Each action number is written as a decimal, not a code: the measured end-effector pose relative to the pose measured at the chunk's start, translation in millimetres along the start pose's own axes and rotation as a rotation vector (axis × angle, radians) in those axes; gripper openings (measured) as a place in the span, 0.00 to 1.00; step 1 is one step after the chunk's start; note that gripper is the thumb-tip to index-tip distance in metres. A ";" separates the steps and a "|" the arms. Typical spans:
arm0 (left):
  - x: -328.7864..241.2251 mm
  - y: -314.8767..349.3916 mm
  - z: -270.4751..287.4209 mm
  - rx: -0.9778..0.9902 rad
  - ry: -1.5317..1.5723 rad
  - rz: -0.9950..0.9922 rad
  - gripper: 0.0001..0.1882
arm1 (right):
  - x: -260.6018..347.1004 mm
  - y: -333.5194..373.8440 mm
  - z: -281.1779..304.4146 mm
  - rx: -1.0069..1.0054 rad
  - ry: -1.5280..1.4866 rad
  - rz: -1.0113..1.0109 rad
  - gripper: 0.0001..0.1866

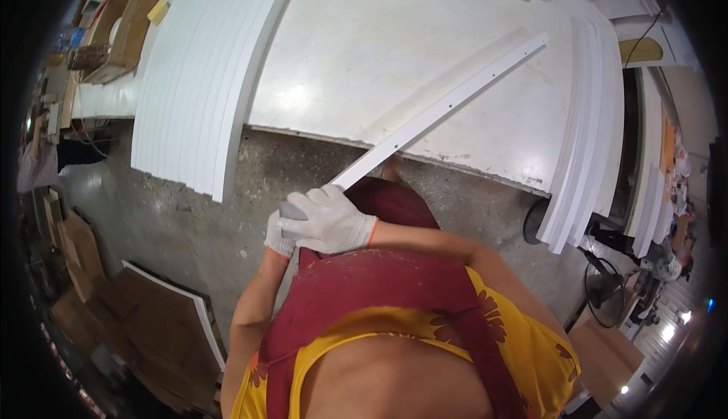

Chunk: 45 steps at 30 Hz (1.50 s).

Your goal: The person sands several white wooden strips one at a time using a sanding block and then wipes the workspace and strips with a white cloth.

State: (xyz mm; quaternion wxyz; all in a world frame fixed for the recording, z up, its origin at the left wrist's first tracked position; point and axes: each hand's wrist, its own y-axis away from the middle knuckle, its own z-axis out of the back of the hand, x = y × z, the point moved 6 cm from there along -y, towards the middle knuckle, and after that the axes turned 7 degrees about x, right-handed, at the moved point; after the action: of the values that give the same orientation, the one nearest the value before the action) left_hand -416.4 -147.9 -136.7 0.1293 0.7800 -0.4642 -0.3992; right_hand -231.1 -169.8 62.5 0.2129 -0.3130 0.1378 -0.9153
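At left, a wooden box (141, 28) holds something white (114, 31) — left hand (274, 231) and right hand (334, 219) grip a strip (425, 124).

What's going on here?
A person's gloved left hand and right hand are together at the near end of a white strip with small dark spots; the exact grip is hidden. The strip slants across a white table, overhanging its near edge. White boards lie on the left, more strips on the right.

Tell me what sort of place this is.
Likely a workshop, perhaps for joinery: rows of long white strips lie across a broad worktable, and a gloved right hand is at another strip's near end.
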 end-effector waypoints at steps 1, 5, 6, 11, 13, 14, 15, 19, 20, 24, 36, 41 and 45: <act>-1.1 -2.2 -5.1 0.041 -0.138 -0.083 0.18 | 2.7 -8.1 0.0 0.132 -0.025 0.020 0.16; 0.8 -16.6 -56.3 0.391 0.497 0.204 0.27 | -64.4 -8.3 61.9 0.167 0.029 -0.248 0.09; 1.4 -25.0 -64.0 0.430 0.518 0.212 0.29 | -102.1 20.1 83.5 0.082 0.202 -0.406 0.16; 2.6 -51.1 -105.1 0.474 0.489 0.265 0.30 | -152.8 85.8 121.6 -0.341 0.670 -0.725 0.19; 2.7 -54.9 -105.4 0.450 0.492 0.256 0.30 | -78.6 33.1 68.8 -0.253 0.582 -0.397 0.16; 9.0 -60.0 -94.6 0.499 0.433 0.251 0.29 | -39.8 0.0 44.1 -0.015 0.394 -0.418 0.15; 0.4 -58.3 -105.7 0.472 0.502 -0.174 0.26 | -12.3 -12.8 19.2 -0.080 0.293 -0.202 0.16; -14.4 -21.1 -128.4 0.508 0.336 -0.869 0.22 | 34.6 -21.2 -45.1 0.208 0.026 -0.024 0.24; -19.7 -21.6 -120.6 0.573 0.211 -0.768 0.23 | 28.0 -20.7 -32.2 0.149 -0.044 -0.067 0.24; 4.1 -53.3 -94.0 0.544 0.199 -0.072 0.26 | -43.1 9.2 47.4 -0.082 0.133 -0.427 0.19; -30.8 -34.0 -105.5 0.525 -0.085 -0.183 0.24 | 13.3 1.1 -7.0 0.087 0.247 -0.258 0.25; 6.8 -51.3 -76.8 0.349 0.218 0.012 0.23 | 2.7 3.5 4.3 0.101 0.363 -0.208 0.28; -6.7 -39.8 -99.8 0.492 0.253 0.023 0.22 | -66.0 37.8 62.5 -0.108 0.616 -0.449 0.19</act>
State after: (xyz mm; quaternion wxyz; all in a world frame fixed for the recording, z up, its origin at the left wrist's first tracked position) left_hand -319.2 -137.8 -91.5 -0.0023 0.8262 -0.5363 -0.1724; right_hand -133.0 -178.7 61.9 -0.0612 -0.0567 0.1712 -0.9817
